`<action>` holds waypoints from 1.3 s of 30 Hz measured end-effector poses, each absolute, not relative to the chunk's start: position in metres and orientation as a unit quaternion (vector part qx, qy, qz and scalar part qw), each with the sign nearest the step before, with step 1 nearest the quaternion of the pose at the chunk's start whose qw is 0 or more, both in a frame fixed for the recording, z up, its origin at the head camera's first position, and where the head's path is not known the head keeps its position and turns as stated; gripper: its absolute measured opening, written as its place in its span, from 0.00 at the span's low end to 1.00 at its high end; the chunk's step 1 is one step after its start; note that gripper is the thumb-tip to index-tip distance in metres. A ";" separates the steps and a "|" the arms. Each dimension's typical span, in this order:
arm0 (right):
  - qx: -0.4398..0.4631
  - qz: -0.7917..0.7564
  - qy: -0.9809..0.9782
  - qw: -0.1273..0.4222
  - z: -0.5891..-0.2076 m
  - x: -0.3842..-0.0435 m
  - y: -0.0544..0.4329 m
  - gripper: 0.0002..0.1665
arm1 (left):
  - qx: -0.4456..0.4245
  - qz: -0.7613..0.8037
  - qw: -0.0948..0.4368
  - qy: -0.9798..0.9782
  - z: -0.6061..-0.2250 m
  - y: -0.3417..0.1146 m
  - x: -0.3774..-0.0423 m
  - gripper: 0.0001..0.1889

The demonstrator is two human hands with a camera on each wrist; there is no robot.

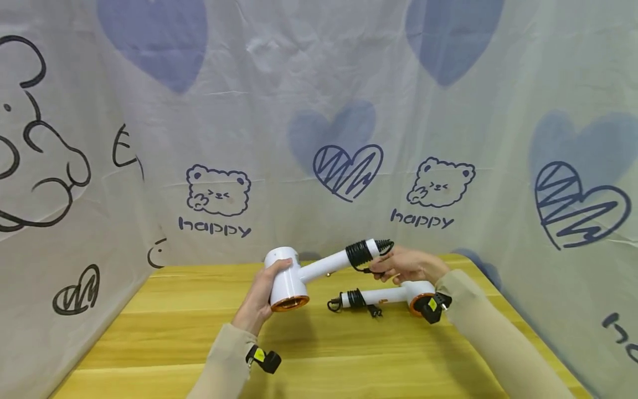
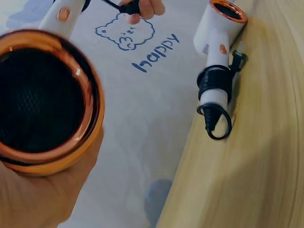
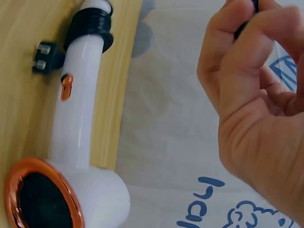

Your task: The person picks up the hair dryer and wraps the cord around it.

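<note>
A white hair dryer (image 1: 323, 267) with an orange-rimmed end is raised above the table, its black cord (image 1: 359, 253) wound round the handle. My left hand (image 1: 263, 291) grips its barrel, thumb across the upper side; the left wrist view looks into the dark grille (image 2: 38, 99). At the handle's far end, my right hand (image 1: 406, 265) pinches the black plug (image 2: 129, 7) of that cord between thumb and fingers. A second white hair dryer (image 1: 386, 296) lies on the table below the right hand, its cord wrapped and its plug (image 3: 47, 58) sticking out beside the handle.
The wooden table (image 1: 199, 332) runs back to a white cloth backdrop (image 1: 279, 138) printed with hearts and bears. Cloth also hangs at the left and right sides. A black strap device (image 1: 264, 359) sits on the left wrist, another (image 1: 432, 307) on the right.
</note>
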State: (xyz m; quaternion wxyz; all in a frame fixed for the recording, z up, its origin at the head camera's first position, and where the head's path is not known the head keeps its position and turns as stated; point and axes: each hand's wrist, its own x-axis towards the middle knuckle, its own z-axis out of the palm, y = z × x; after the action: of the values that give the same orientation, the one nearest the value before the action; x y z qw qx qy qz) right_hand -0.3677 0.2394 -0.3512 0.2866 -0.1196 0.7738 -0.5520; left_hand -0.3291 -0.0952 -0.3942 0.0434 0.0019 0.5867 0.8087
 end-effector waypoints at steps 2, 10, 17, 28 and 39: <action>-0.130 -0.547 0.778 0.280 -0.351 -0.368 0.238 0.14 | 0.016 0.798 0.074 0.598 -0.398 -0.096 -0.329 0.32; -0.178 -0.449 0.855 0.188 -0.342 -0.362 0.223 0.10 | 0.051 0.726 0.145 0.670 -0.403 -0.103 -0.336 0.35; -0.170 -0.443 0.865 0.161 -0.344 -0.359 0.194 0.08 | 0.055 0.675 0.114 0.727 -0.402 -0.108 -0.344 0.36; -0.179 -0.453 0.868 0.096 -0.369 -0.359 0.163 0.10 | 0.027 0.644 0.035 0.764 -0.411 -0.117 -0.341 0.33; -0.173 -0.458 0.867 0.094 -0.367 -0.359 0.152 0.16 | 0.013 0.663 0.059 0.746 -0.416 -0.129 -0.341 0.35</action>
State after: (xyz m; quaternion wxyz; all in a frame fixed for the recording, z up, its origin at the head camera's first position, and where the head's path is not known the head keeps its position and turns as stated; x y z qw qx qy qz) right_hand -0.3594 0.1518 -0.3671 0.0944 -0.1732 0.8668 -0.4580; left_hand -0.3409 -0.1294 -0.4156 0.0594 0.0134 0.7459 0.6633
